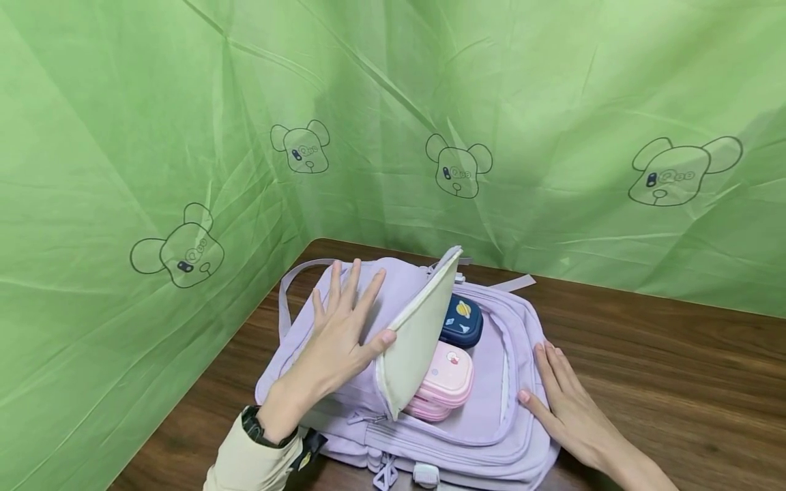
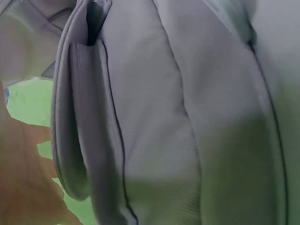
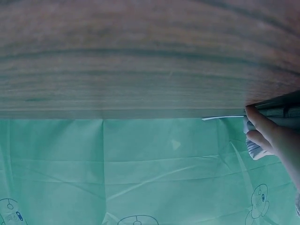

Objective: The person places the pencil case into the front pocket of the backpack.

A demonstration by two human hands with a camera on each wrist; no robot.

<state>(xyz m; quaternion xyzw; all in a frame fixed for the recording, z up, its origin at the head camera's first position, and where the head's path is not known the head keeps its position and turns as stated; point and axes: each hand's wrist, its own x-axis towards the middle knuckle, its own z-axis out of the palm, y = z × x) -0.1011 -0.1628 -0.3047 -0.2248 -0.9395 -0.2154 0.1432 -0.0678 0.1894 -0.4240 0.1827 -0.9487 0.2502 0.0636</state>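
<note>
A lilac backpack [image 1: 528, 436] lies flat, its front pocket unzipped and the pale-lined flap [image 1: 417, 348] tilted up to the left. Inside the pocket sit a pink pencil case [image 1: 451, 375] with a small character on it and a dark blue case [image 1: 463, 327] with a yellow planet; the flap partly covers both. My left hand [image 1: 340, 334] is spread with straight fingers over the left part of the bag, thumb at the flap's edge. Against the bag's right side rests my right hand [image 1: 568, 406], fingers extended. The left wrist view shows mostly lilac fabric [image 2: 145, 93].
The bag lies on a dark wood-grain table [image 1: 663, 368]. Behind and to the left hangs a green cloth [image 1: 381, 82] with bear-head outlines. One strap [image 1: 284, 307] loops out at the bag's upper left. Zipper pulls [image 1: 385, 474] hang at the near edge.
</note>
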